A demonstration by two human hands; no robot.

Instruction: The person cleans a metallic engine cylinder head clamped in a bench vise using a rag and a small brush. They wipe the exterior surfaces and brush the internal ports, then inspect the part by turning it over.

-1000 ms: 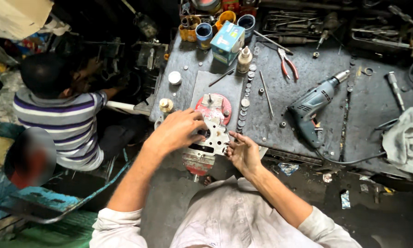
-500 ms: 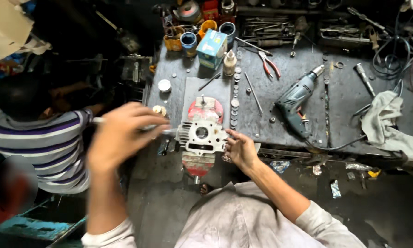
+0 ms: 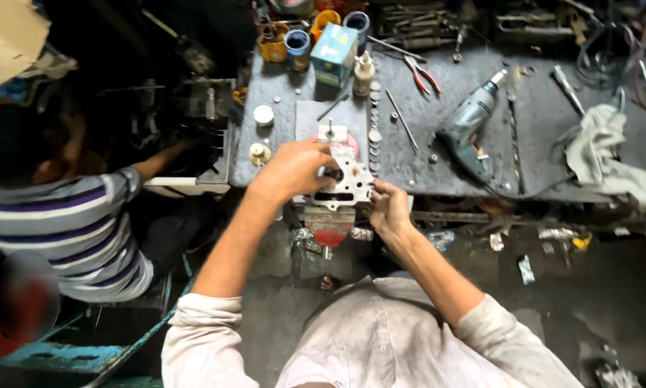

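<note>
Cluttered dark metal workbench [image 3: 553, 129] fills the upper half of the frame, strewn with a grey power drill [image 3: 470, 118], red-handled pliers [image 3: 422, 72], a crumpled grey rag [image 3: 607, 151] and a row of small round washers [image 3: 374, 108]. At centre, a pale cast-metal engine head [image 3: 348, 183] sits clamped in a red bench vise [image 3: 328, 224]. The left hand [image 3: 294, 169] closes over its top; the right hand [image 3: 387, 205] grips its lower right edge. Loose parts on the bench suggest assembly remains unfinished. At left, another person in a striped shirt [image 3: 71, 223] crouches.
</note>
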